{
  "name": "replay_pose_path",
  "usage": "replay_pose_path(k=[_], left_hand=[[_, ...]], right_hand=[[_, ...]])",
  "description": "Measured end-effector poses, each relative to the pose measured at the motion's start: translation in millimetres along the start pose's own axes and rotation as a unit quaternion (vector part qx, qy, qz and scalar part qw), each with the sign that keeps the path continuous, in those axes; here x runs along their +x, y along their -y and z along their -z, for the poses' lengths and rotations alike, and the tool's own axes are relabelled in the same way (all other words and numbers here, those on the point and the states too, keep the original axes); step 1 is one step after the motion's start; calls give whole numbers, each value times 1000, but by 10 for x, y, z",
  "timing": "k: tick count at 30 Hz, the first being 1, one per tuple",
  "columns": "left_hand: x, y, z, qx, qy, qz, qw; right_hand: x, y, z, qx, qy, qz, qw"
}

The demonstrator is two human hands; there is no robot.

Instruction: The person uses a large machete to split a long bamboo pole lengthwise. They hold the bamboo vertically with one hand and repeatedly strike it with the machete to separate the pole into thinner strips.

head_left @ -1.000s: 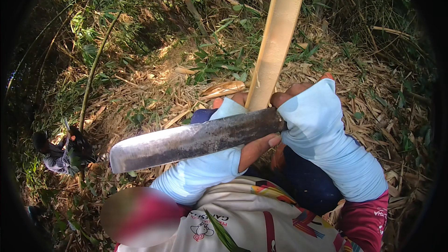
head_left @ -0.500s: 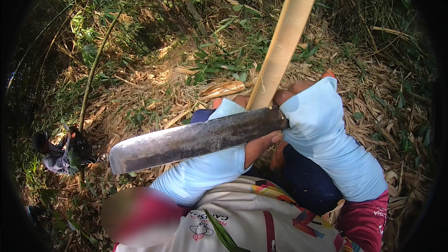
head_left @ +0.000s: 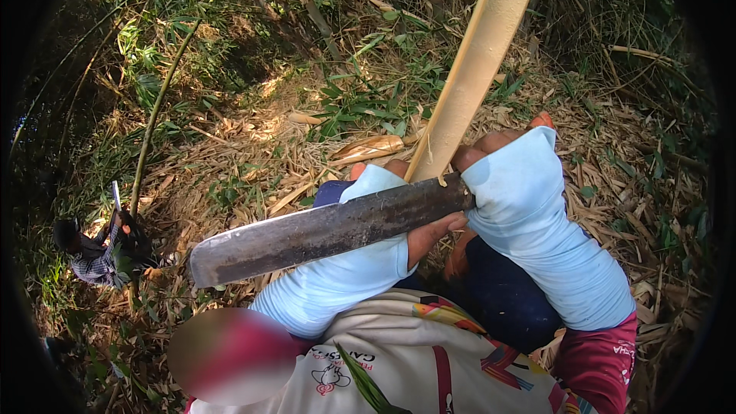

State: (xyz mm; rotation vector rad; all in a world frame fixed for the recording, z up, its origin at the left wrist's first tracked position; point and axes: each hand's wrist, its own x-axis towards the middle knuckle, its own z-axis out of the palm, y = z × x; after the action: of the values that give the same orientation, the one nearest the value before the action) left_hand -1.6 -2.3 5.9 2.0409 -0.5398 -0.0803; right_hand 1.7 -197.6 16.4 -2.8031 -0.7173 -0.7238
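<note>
The right hand (head_left: 502,157) grips the machete (head_left: 322,231) handle; its blade lies across the left hand (head_left: 379,180), closed around the bamboo (head_left: 475,61). Better keep fingers clear of the edge.

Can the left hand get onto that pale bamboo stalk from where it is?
Probably yes: the left hand in its light-blue sleeve sits right beside the pale bamboo stalk, nothing between; the broad dark machete blade crosses nearer the body.

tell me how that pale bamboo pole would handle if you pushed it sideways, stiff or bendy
Probably fairly stiff: the pale bamboo pole runs straight and thick up out of frame. It looks smooth, so perhaps a little slippery. The left hand grips its base while the right hand holds the broad blade against it.
</note>
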Motion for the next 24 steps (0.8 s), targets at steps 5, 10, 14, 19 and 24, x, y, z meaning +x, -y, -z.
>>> replay_pose_path(k=[5, 10, 14, 19, 24], left_hand=[[0, 213, -31, 14, -14, -50, 999], [36, 116, 50, -135, 40, 57, 988], [92, 63, 86, -150, 36, 56, 986], [96, 38, 95, -141, 35, -2, 989], [115, 101, 84, -158, 46, -22, 986]], right_hand=[[19, 17, 11, 1, -10, 8, 1000], [77, 13, -21, 53, -26, 13, 998], [52, -6, -77, 110, -10, 24, 994], [56, -1, -71, 87, 35, 23, 995], [65, 29, -5, 65, 71, 6, 995]])
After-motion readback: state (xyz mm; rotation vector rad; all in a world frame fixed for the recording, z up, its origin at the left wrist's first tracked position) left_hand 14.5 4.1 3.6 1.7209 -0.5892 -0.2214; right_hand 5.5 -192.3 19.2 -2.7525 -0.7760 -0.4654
